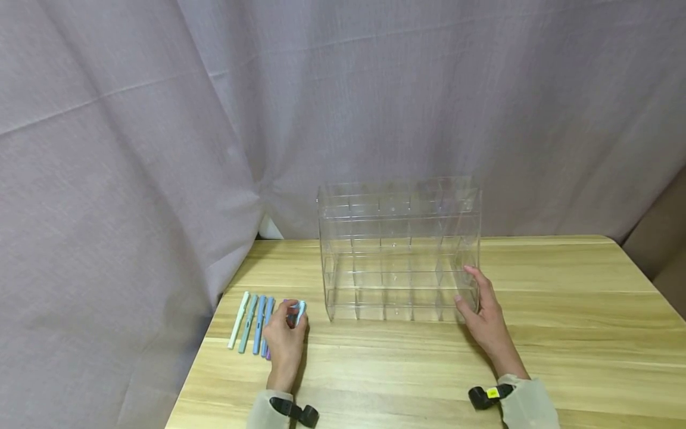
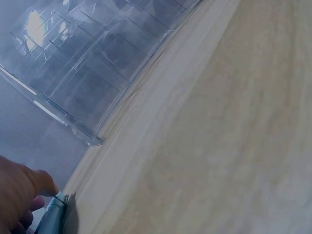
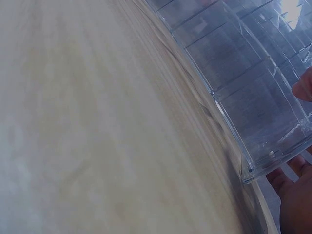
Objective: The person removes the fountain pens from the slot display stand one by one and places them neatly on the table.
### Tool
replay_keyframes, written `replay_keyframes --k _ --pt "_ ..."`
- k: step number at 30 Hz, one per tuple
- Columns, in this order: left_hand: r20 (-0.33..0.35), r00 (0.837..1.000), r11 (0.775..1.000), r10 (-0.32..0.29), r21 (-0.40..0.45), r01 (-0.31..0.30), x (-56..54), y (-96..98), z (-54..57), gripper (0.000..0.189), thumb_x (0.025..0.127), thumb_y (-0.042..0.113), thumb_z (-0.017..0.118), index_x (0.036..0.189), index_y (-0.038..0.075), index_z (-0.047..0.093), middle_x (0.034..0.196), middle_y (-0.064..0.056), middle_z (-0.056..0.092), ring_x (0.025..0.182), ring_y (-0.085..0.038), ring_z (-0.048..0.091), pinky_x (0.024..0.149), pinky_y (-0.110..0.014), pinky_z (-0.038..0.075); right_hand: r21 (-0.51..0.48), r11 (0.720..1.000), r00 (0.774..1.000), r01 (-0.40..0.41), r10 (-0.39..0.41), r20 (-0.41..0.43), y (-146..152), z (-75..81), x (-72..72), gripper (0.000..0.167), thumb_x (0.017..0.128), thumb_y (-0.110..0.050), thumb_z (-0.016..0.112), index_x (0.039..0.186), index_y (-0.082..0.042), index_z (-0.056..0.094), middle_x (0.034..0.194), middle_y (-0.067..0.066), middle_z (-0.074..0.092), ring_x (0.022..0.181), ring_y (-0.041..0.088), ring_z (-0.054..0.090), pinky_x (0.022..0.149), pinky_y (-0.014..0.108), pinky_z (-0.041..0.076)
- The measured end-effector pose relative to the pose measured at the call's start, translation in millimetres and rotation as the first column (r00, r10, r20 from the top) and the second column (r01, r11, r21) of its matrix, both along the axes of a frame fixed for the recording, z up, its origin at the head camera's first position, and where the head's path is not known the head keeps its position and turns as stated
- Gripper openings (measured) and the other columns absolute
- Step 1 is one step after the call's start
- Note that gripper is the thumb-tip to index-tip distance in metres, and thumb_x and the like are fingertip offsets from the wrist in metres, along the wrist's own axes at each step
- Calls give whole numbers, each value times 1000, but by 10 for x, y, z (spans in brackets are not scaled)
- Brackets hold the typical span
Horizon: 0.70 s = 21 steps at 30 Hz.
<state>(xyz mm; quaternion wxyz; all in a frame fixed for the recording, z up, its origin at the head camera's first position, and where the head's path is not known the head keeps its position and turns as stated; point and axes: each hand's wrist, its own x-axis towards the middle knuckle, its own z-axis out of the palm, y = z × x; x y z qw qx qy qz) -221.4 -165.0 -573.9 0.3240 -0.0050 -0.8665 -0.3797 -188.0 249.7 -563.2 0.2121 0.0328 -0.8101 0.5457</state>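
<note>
A clear plastic organizer point(image 1: 396, 280) with several tiers of compartments stands upright at the back of the table. My right hand point(image 1: 486, 319) grips its right side; in the right wrist view the thumb lies across the front and the other fingers point(image 3: 287, 180) lie outside the side wall. To the organizer's left, my left hand point(image 1: 286, 342) pinches a light-blue pen point(image 1: 301, 311) at the right end of a row of pens. The left wrist view shows part of this pen point(image 2: 52, 217) beside the fingers. A pale green pen point(image 1: 238, 320), a teal pen point(image 1: 248, 325) and a blue pen point(image 1: 259, 325) lie left of that hand, which partly hides others.
The wooden table point(image 1: 386, 375) carries the organizer and pens. A grey curtain point(image 1: 375, 107) hangs behind and along the table's left edge. Black wrist cameras point(image 1: 293, 411) are strapped over both sleeves.
</note>
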Motion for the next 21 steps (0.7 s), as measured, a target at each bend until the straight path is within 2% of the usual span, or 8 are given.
replay_keyframes --k 4,8,11,13,18,21 --pt "-37 999 999 -2 -50 0 1 1 20 31 77 -5 91 104 3 76 86 -13 79 62 -21 69 55 -24 54 -6 1000 1000 0 0 -4 -3 -6 2 71 102 -1 65 165 -20 37 165 -18 37 163 19 21 128 75 16" --pt "-10 1000 999 4 -38 -4 11 1 27 33 77 -3 92 105 3 77 88 -13 80 61 -19 64 55 -20 48 -4 1000 1000 -3 3 -17 -6 -26 1 71 102 0 65 165 -20 38 160 -31 34 164 16 20 129 76 15" --pt "7 1000 1000 5 -2 -5 39 4 59 34 77 -3 92 107 3 77 90 -13 80 64 -20 65 57 -19 48 -7 1000 1000 -6 6 -20 -6 -35 -2 71 102 0 65 165 -19 38 160 -31 33 164 15 20 130 74 13" --pt "-3 1000 1000 -2 19 2 63 -4 86 35 78 -3 92 109 3 77 92 -14 80 67 -22 66 59 -20 50 -11 1000 1000 -7 7 -17 -9 -33 -2 72 102 1 65 165 -19 38 163 -24 35 164 16 19 130 73 13" --pt "-61 997 998 -46 42 49 119 -54 137 36 80 -1 91 112 1 77 98 -18 79 75 -29 70 62 -32 60 -12 1000 1000 -12 12 10 -13 -32 11 73 102 -1 66 166 -20 36 172 13 34 164 27 20 128 78 15" --pt "-80 993 996 -83 23 85 142 -86 145 39 80 2 92 116 1 76 105 -19 79 85 -33 74 68 -42 64 -5 1000 999 -20 20 35 -3 -29 19 74 102 -3 66 167 -20 34 173 21 32 162 40 22 125 82 18"
